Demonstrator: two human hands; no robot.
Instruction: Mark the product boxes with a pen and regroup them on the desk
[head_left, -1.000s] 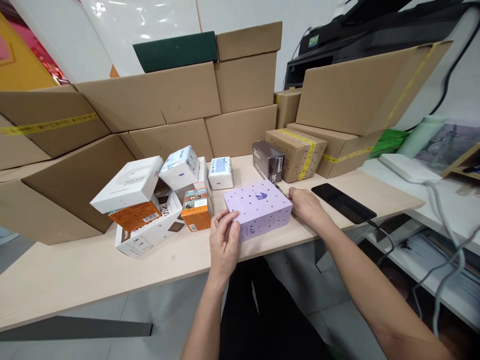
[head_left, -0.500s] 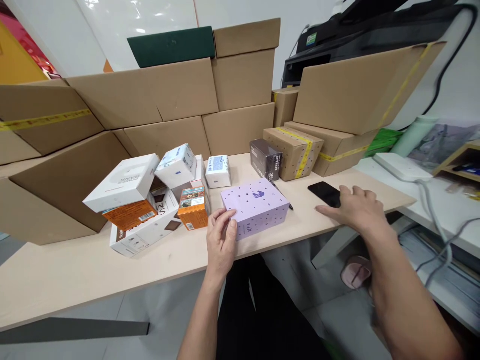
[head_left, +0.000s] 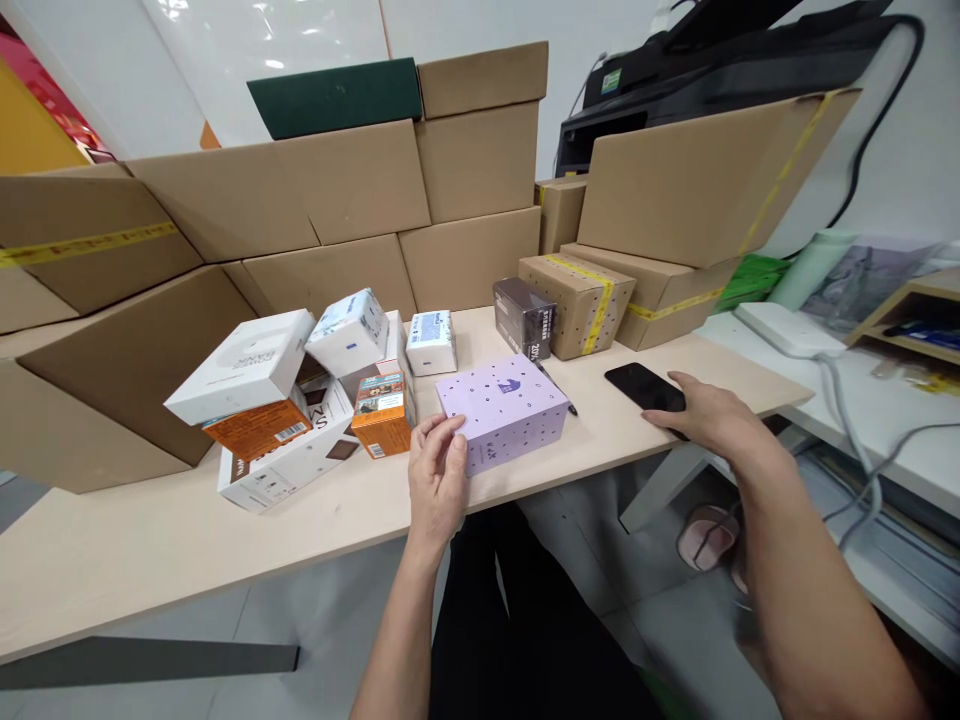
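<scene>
A purple patterned box lies on the table near its front edge. At its left front corner is my left hand, its fingers curled and the thumb against the front side. To the right, my right hand grips a black smartphone across its right end, thumb on the near edge and fingers at the far edge. The phone lies face up on the table, and the hand hides its right end. A black pen rests beside the purple box, partly hidden behind it.
Left of the purple box sit an orange box, a white power bank box and several tissue packs. A dark box and a taped carton stand behind. Large cartons line the back. Cables hang at the right.
My right hand has left the pen beside the purple box, moved right and closed on the smartphone. My left hand has stayed at the purple box. The view has shifted slightly.
</scene>
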